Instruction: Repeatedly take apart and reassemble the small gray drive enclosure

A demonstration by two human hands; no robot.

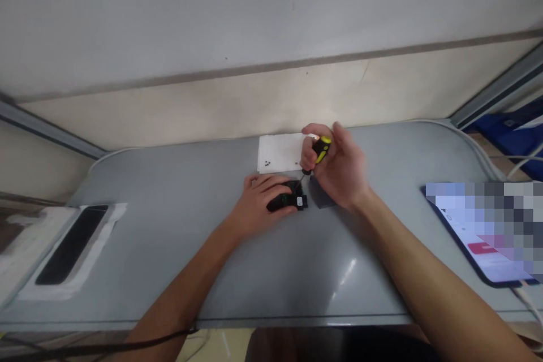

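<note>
My right hand (pixel 339 167) is closed around the black and yellow handle of a screwdriver (pixel 323 149). Its thin shaft slants down to the left, and the tip meets a small black device (pixel 282 199) lying on the table. Fingers of my left hand (pixel 261 201) wrap over the device's left side and press it to the tabletop. A white label and a bit of green show on the device; its exact kind I cannot make out. Behind it lies a white paper (pixel 278 153) with several tiny dark screws (pixel 267 163) on it. A flat dark piece (pixel 320 195) sits partly beneath my right hand.
The grey table (pixel 169 260) ends at a wall behind. At far left a black phone-like slab (pixel 73 246) rests on white paper. On the right lies a lit phone (pixel 487 243) with a white cable (pixel 528 300) attached. Blue bins (pixel 509 124) stand beyond the right edge.
</note>
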